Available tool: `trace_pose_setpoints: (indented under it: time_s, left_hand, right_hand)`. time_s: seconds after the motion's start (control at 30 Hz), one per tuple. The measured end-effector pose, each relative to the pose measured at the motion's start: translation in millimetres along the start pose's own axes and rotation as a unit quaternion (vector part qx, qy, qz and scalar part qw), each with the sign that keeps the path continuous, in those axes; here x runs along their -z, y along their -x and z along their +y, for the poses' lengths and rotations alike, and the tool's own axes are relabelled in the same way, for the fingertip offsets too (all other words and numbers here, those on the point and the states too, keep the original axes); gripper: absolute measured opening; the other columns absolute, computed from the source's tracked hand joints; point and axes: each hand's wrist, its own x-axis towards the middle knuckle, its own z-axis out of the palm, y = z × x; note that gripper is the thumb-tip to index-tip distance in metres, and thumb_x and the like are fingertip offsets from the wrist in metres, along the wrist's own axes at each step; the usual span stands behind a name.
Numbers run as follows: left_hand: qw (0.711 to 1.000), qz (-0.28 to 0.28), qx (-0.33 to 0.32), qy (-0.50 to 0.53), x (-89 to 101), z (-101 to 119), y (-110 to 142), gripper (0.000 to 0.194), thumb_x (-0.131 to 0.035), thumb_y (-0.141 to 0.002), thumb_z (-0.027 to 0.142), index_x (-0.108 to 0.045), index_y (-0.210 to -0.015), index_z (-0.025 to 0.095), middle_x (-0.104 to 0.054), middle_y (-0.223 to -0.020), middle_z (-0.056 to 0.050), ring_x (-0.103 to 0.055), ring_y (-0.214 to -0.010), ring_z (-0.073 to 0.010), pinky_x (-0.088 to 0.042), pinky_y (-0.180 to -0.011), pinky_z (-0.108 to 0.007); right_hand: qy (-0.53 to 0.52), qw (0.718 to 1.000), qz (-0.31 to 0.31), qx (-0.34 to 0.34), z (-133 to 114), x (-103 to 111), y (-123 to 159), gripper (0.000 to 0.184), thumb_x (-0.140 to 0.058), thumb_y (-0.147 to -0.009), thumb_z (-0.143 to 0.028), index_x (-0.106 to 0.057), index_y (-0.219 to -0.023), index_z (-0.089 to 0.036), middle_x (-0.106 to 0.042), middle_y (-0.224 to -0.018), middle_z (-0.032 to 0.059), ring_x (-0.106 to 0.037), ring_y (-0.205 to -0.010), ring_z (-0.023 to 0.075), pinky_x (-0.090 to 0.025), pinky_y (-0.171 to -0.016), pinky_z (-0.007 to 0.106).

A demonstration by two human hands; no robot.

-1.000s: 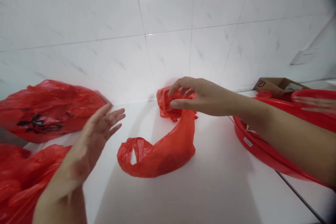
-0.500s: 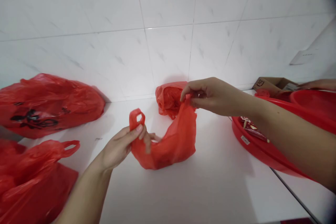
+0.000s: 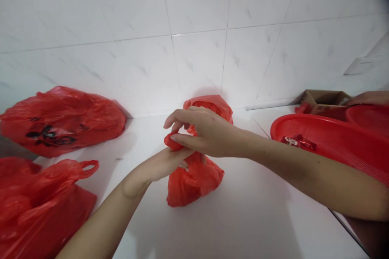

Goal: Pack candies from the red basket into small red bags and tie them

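Note:
A small red plastic bag (image 3: pixel 194 184) hangs gathered below my crossed hands, just over the white table. My left hand (image 3: pixel 167 164) is closed on the neck of this bag; its fingertips are partly covered by the other hand. Crossing over it from the right, my right hand (image 3: pixel 203 129) pinches the bag's handle end between thumb and fingers. Right behind the hands, against the wall, sits another crumpled red plastic bag (image 3: pixel 223 105), partly hidden.
Large filled red bags, one with a black print (image 3: pixel 67 125) and one with a loop handle (image 3: pixel 54 202), lie at left. At right stand a red basket (image 3: pixel 334 137) with a small red packet (image 3: pixel 299 141) and a cardboard box (image 3: pixel 325 99). Another person's hand (image 3: pixel 370 98) shows beyond.
My right hand has moved left and crossed over my left hand. The bag, earlier stretched between both hands, is now gathered at its neck, with its body hanging below.

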Motion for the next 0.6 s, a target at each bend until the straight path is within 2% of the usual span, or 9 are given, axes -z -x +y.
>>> trace_pose_setpoints:
  time_s: [0.1, 0.17, 0.27, 0.37, 0.4, 0.47, 0.53, 0.6]
  left_hand:
    - [0.994, -0.031, 0.101, 0.014, 4.6, -3, -2, 0.038, -0.042, -0.093, 0.042, -0.069, -0.078, 0.021, -0.065, -0.083, -0.002, -0.056, -0.069, -0.0136, -0.045, -0.063, -0.024]
    - [0.992, -0.013, 0.115, 0.047, 9.8, -7, -3, 0.038, -0.042, -0.093, 0.044, -0.069, -0.085, 0.019, -0.065, -0.083, -0.002, -0.049, -0.057, -0.0106, -0.042, -0.057, -0.024]
    - [0.993, 0.001, 0.083, 0.082, 16.8, -11, -4, 0.039, -0.046, -0.092, 0.046, -0.070, -0.085, 0.017, -0.066, -0.076, -0.004, -0.051, -0.057, -0.0118, -0.044, -0.058, -0.026]
    - [0.999, -0.015, 0.017, 0.040, 19.3, -9, -2, 0.028, -0.056, -0.089, 0.040, -0.071, -0.081, 0.019, -0.065, -0.070, 0.000, -0.056, -0.064, -0.0124, -0.048, -0.070, -0.027]
    - [1.000, -0.024, 0.005, 0.009, 18.7, -7, -2, 0.023, -0.058, -0.088, 0.038, -0.072, -0.082, 0.021, -0.065, -0.069, 0.001, -0.056, -0.065, -0.0120, -0.048, -0.072, -0.027]
    - [0.998, -0.034, -0.007, -0.053, 15.1, -3, 0, 0.015, -0.061, -0.086, 0.032, -0.072, -0.085, 0.023, -0.067, -0.073, 0.002, -0.058, -0.069, -0.0127, -0.047, -0.072, -0.026]
    - [0.994, -0.031, -0.023, -0.104, 9.6, -3, 0, 0.012, -0.060, -0.085, 0.024, -0.072, -0.084, 0.023, -0.069, -0.080, 0.001, -0.060, -0.074, -0.0134, -0.047, -0.070, -0.025]
    - [0.989, 0.002, -0.046, -0.142, 4.1, -9, -1, 0.018, -0.054, -0.080, 0.011, -0.068, -0.080, 0.023, -0.067, -0.079, 0.003, -0.059, -0.071, -0.0121, -0.046, -0.065, -0.023]
  right_hand:
    - [0.005, 0.998, -0.011, -0.067, 15, 0, 5, 0.023, -0.049, -0.091, -0.043, -0.059, -0.098, -0.024, -0.066, -0.092, 0.0017, -0.058, -0.082, 0.0152, -0.043, -0.065, 0.027]
    - [-0.019, 0.995, -0.033, -0.093, 22, 1, 12, 0.025, -0.044, -0.094, -0.038, -0.058, -0.086, -0.019, -0.063, -0.082, 0.0015, -0.055, -0.069, 0.0112, -0.040, -0.057, 0.024]
    - [-0.057, 0.995, -0.011, -0.086, 19, 4, 26, 0.022, -0.046, -0.094, -0.032, -0.058, -0.081, -0.018, -0.060, -0.075, -0.0006, -0.050, -0.064, 0.0083, -0.038, -0.055, 0.022]
    - [-0.103, 0.989, -0.071, -0.074, 8, 3, 37, 0.022, -0.054, -0.091, -0.037, -0.061, -0.080, -0.018, -0.055, -0.066, -0.0030, -0.045, -0.058, 0.0073, -0.036, -0.052, 0.021]
    - [-0.112, 0.989, -0.067, -0.077, 7, 1, 38, 0.024, -0.055, -0.090, -0.038, -0.061, -0.078, -0.018, -0.053, -0.065, -0.0032, -0.044, -0.058, 0.0073, -0.036, -0.053, 0.021]
    - [-0.119, 0.989, 0.013, -0.087, 11, -9, 37, 0.024, -0.053, -0.091, -0.039, -0.061, -0.081, -0.019, -0.057, -0.073, -0.0018, -0.050, -0.066, 0.0087, -0.039, -0.059, 0.022]
    - [-0.141, 0.980, 0.091, -0.106, 25, -24, 32, 0.022, -0.047, -0.095, -0.037, -0.062, -0.096, -0.021, -0.062, -0.088, 0.0002, -0.055, -0.081, 0.0112, -0.044, -0.070, 0.025]
    - [-0.178, 0.969, 0.097, -0.142, 42, -41, 27, 0.027, -0.040, -0.097, -0.038, -0.059, -0.112, -0.024, -0.062, -0.094, 0.0012, -0.057, -0.086, 0.0129, -0.045, -0.075, 0.028]
